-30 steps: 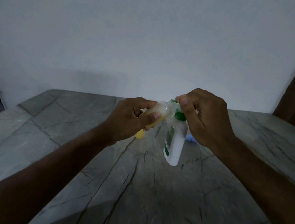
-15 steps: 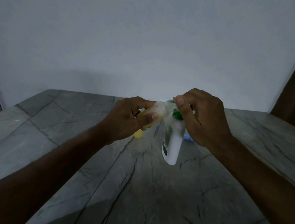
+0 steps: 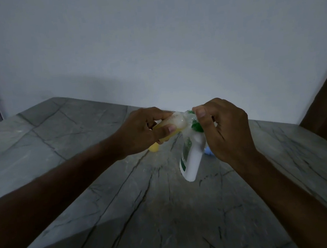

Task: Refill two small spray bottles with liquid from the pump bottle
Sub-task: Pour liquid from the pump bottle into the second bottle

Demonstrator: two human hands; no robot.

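Near the middle of the frame, above the grey tabletop [image 3: 65, 144], both forearms reach inward. The left hand [image 3: 139, 133] curls its fingers [image 3: 164, 130] around the small spray bottle [image 3: 175, 123], tilted. The right hand [image 3: 226, 130] grips the pump bottle [image 3: 191, 161] at its green top; the white body hangs below the fingers, off the tabletop.

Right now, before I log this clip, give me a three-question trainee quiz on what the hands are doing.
1. True or false: the white pump bottle with green label stands on the grey stone table.
2. Which hand grips the small clear yellowish spray bottle: A) left hand B) right hand?
3. Fill in: the right hand's thumb presses the green ____.

Key: 1 false, it is held in the air; 2 A; 3 pump head.
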